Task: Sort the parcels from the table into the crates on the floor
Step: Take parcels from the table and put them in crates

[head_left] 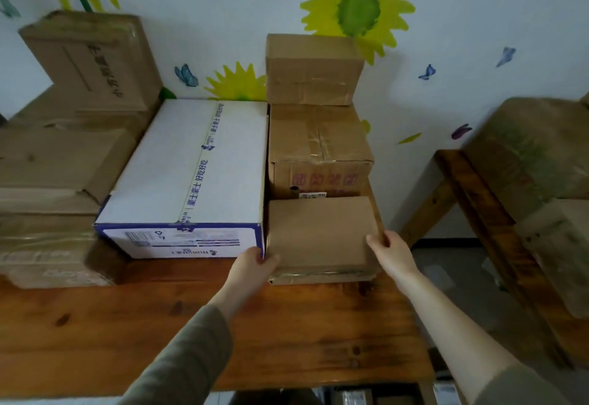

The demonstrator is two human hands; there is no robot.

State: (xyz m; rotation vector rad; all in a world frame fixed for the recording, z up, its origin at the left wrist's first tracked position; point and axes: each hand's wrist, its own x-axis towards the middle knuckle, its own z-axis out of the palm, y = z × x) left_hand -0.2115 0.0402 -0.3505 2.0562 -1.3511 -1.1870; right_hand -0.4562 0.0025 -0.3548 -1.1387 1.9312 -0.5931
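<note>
- I'm at the pick-up step — my left hand [255,266] and right hand [390,251] clasp the flat brown parcel [320,232] by its two sides.
- It lies on the wooden table [223,325], just right of the white carton [191,175].
- Next — lift it clear; the crates aren't in view.

Two bare hands, the left hand [253,266] and the right hand [390,253], with no rings or gloves on the fingers. Behind the fingers, past each wrist, the forearms run bare into loose olive-grey sleeves [188,360] pushed up.
</note>
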